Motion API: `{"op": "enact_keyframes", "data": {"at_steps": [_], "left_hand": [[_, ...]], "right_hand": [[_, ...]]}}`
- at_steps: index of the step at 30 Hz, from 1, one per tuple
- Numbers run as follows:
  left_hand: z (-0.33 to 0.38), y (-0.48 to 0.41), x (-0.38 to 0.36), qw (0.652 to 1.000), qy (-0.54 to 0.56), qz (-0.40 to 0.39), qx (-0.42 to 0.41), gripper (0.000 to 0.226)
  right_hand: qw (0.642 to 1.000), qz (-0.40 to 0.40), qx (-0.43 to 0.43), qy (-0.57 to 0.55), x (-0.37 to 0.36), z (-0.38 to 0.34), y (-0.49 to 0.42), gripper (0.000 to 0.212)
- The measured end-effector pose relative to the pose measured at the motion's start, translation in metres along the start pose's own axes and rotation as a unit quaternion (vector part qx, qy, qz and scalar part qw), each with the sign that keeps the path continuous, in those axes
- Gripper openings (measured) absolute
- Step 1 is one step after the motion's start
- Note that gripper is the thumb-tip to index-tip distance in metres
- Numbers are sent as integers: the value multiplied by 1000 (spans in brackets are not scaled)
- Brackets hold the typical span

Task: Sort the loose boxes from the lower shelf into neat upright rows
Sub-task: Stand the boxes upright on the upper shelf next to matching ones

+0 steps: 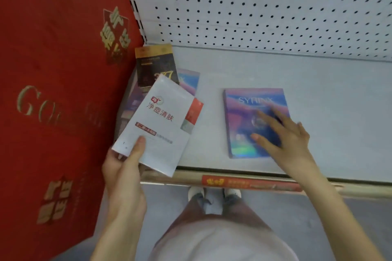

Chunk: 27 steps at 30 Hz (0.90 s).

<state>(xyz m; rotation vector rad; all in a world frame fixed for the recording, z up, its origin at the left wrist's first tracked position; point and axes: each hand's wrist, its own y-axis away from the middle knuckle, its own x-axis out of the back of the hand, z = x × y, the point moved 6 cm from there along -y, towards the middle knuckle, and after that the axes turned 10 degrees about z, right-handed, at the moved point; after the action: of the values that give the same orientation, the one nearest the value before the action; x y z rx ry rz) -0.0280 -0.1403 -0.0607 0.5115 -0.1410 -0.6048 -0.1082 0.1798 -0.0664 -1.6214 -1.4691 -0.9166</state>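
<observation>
My left hand (pixel 124 167) grips the lower corner of a white box with red print (pixel 158 125), held tilted over the shelf's left front. Behind it a black and gold box (pixel 154 65) leans at the left wall, and a second blue-purple box (pixel 189 79) lies partly hidden. A blue-purple iridescent box marked SYRINX (pixel 246 112) lies flat in the middle of the grey shelf (pixel 328 101). My right hand (pixel 284 133) rests on that box with spread, straight fingers.
A large red panel with gold lettering (pixel 53 91) stands along the left side. White pegboard (pixel 265 6) forms the shelf's back. The shelf's front rail carries a red price strip (pixel 244 183). My shoes (pixel 214 194) show on the floor below.
</observation>
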Motion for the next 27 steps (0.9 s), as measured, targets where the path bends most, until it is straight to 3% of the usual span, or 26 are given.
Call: {"op": "enact_keyframes", "data": {"at_steps": [2,4,7,9,13,15,20,27], "left_hand": [[-7,5,-11,999,-37,-16,-34,25],[-10,11,-26,994,-73,-36,-71,23],[-11,21,-50,985,-112,-60,-115,31],[-15,23,-63,982,-124,-75,-124,30],[-23,24,-77,976,-138,-114,-120,23],[-21,28,-87,968,-158,-144,-133,23],[-14,48,-115,965,-139,-201,-98,21],[-27,125,-134,950,-42,-310,14,32]], "right_hand": [[983,78,-158,-52,20,27,15,84],[968,92,-231,-22,20,36,26,88],[965,100,-244,-11,8,32,37,77],[943,128,-277,-135,4,33,42,68],[860,150,-305,-380,9,26,48,50],[807,145,-307,-483,9,14,49,53],[761,197,-307,-536,33,14,50,61],[612,235,-347,-671,100,88,109,36]]}}
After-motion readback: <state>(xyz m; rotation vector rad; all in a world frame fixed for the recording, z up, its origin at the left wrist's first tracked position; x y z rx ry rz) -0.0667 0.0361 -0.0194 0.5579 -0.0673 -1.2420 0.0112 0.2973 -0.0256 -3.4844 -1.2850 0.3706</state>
